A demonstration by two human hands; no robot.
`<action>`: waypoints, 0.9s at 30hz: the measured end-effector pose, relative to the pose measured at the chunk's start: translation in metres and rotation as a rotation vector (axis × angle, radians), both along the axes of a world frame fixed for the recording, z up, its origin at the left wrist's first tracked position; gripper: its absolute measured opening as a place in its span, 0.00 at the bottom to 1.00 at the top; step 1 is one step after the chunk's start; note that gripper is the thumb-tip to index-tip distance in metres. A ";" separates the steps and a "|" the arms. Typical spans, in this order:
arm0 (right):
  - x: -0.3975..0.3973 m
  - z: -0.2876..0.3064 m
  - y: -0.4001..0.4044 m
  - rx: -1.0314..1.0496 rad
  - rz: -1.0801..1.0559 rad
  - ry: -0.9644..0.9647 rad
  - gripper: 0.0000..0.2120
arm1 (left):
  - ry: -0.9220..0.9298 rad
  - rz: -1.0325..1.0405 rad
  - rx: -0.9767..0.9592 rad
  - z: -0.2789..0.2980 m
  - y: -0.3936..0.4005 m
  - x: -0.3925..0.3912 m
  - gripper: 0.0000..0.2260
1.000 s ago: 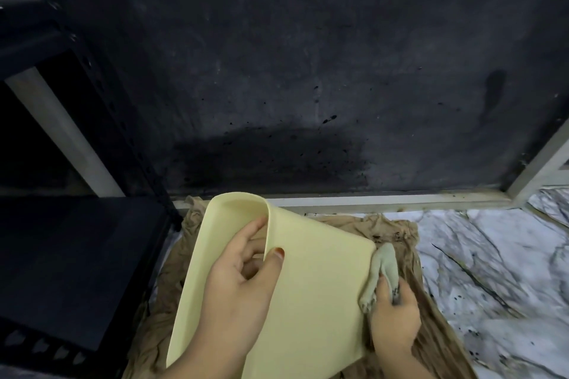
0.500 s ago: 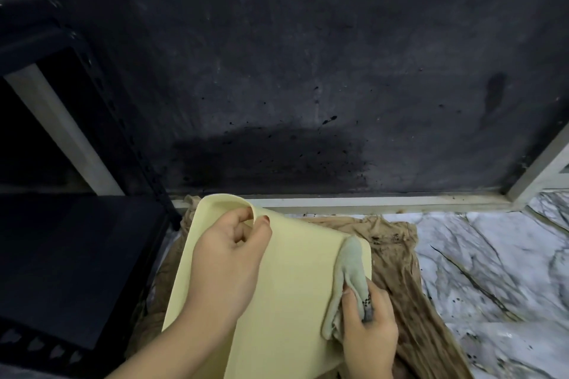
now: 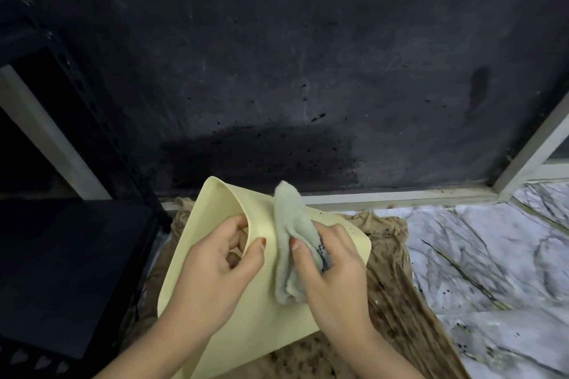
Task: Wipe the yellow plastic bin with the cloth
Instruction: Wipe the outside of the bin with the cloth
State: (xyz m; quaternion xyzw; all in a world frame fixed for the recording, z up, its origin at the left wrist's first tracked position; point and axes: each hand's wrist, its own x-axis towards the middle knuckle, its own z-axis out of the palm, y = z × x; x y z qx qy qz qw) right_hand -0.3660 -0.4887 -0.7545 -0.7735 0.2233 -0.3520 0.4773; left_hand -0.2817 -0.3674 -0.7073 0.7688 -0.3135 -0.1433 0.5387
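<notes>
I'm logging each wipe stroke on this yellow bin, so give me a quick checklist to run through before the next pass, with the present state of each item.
1. Left hand grips the yellow bin at its rim: ok.
2. Right hand holds the cloth: ok.
3. Cloth touches the bin's outer wall: ok.
4. Cloth clean enough: not ok, dark specks show near the fingers.
5. Bin wall free of dirt: not ok, small specks remain near its far right corner.
6. Brown fabric lies under the bin to catch dirt: ok.
</notes>
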 end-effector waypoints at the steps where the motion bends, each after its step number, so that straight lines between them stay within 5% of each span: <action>1: 0.002 0.008 -0.002 -0.007 0.027 0.033 0.05 | 0.003 -0.007 -0.001 0.001 0.001 0.000 0.09; 11: 0.013 0.003 -0.066 0.040 -0.029 0.414 0.15 | 0.065 0.006 -0.001 0.003 0.008 -0.001 0.14; 21: -0.033 -0.059 -0.098 0.257 -0.325 0.431 0.11 | 0.103 -0.015 -0.014 -0.001 0.012 0.001 0.19; 27: -0.049 -0.050 -0.064 0.089 -0.257 0.379 0.11 | 0.095 -0.054 0.042 -0.001 0.015 0.002 0.25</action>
